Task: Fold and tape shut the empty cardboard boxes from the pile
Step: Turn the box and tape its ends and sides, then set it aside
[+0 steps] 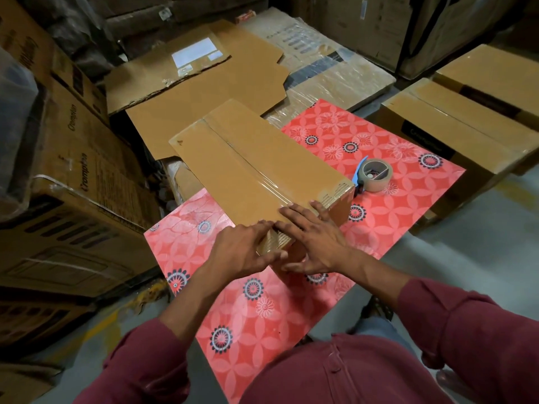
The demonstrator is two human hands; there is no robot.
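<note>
A long closed cardboard box (248, 158) lies on a red flowered table (262, 330), with clear tape along its top seam. My left hand (245, 249) and my right hand (315, 240) press with straight fingers on the box's near end, smoothing the tape over the edge. A tape dispenser with a brown roll (374, 174) and blue handle stands on the table to the right of the box.
Flattened cardboard sheets (204, 83) lie behind the box. Two taped boxes (466, 123) stand on the floor at the right. Large printed cartons (73, 185) are stacked on the left. A plastic-wrapped carton (335, 71) sits at the back.
</note>
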